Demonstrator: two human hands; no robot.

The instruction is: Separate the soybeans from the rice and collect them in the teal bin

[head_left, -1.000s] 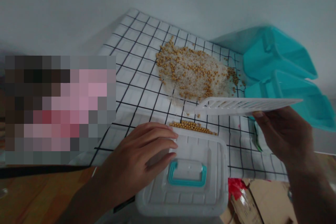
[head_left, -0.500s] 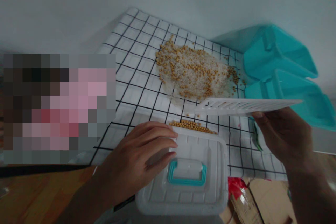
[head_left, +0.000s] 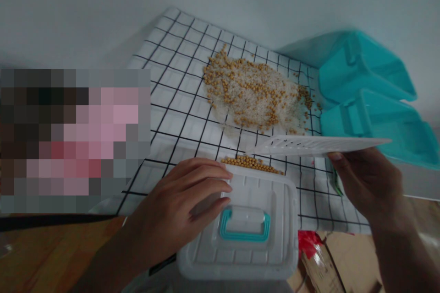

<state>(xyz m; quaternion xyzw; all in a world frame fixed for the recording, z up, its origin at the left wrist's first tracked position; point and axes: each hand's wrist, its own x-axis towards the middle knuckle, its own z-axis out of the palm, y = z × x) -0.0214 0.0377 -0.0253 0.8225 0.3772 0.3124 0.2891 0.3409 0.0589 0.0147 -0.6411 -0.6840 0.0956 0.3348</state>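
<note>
My left hand (head_left: 182,206) lies flat with fingers stretched on the lid of a white plastic box (head_left: 254,247) that has a teal handle (head_left: 244,226). At the lid's far edge a strip of yellow beans (head_left: 252,163) shows inside the box. My right hand (head_left: 367,183) grips a flat white slotted sieve plate (head_left: 316,145), held level above the grid-patterned cloth (head_left: 172,100). Beyond the plate lies a heap of rice mixed with yellow beans (head_left: 252,94) on the cloth.
Two teal plastic bins (head_left: 371,96) stand at the right against the pale wall. A red packet (head_left: 307,242) and brown cardboard (head_left: 347,256) lie below the cloth's near edge. Wooden floor (head_left: 51,256) shows at lower left beside a blurred-out patch.
The sieve plate in my right hand has sunk slightly and tilted a little. My left hand stays on the box lid.
</note>
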